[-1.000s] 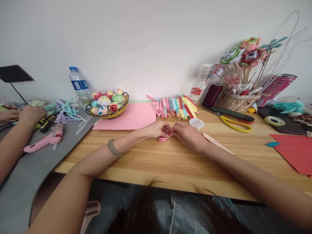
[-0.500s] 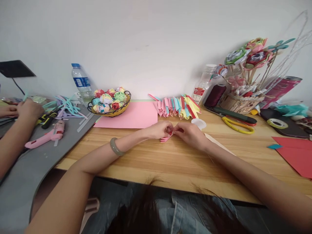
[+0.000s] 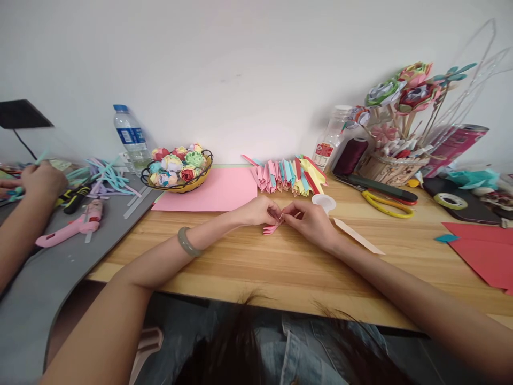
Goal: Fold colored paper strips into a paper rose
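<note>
my left hand (image 3: pixel 265 212) is clamped on the folded pink paper (image 3: pixel 270 230); my right hand (image 3: pixel 306 220) pinches at its edge (what exactly, i cannot tell).

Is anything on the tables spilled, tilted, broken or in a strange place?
Nothing looks spilled or broken. The pink can at the far right and the blue-capped bottle at the left look tilted, perhaps only from the wide view. A blue scrap lies alone at the edge of the red paper.

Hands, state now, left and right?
Left: closed on pink folded paper.
Right: fingertips pinched at the paper's edge; what they grip is too small to tell.
</note>
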A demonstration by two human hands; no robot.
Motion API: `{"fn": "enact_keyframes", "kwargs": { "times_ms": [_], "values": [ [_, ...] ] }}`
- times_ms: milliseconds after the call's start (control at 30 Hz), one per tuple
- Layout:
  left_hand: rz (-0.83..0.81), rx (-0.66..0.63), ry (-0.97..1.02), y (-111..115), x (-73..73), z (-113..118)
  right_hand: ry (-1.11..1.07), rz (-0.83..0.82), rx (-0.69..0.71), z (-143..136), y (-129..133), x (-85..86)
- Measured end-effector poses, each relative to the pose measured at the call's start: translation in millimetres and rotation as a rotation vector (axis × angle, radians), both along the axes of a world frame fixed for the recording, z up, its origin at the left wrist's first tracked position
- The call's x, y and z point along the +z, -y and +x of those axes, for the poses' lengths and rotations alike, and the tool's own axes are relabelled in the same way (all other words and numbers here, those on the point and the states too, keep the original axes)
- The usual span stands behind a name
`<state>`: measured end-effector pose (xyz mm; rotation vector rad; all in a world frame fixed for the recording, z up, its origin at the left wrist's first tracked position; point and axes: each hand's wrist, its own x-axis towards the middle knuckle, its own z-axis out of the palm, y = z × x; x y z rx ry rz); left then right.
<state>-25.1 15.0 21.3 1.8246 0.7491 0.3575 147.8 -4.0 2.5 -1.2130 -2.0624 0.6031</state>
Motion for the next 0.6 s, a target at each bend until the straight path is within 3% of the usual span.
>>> {"fn": "enact_keyframes", "kwargs": {
  "times_ms": [133,367,467,600],
  "values": [
    [0.080,0.019,-0.041,-3,-5.2,-1,-0.087,-0.076,0.045,1,1,-2.9],
    [0.208,0.085,-0.077,-1,-7.1,0,-0.240,-0.377,0.235,8,-4,-5.4],
    [0.155,0.141,-0.039,1,-9.7,3,-0.219,-0.354,0.291,9,-7,-4.5],
    [0.066,0.326,0.000,2,-16.3,10,-0.121,-0.276,0.316,10,-10,-4.4]
  ]
}}
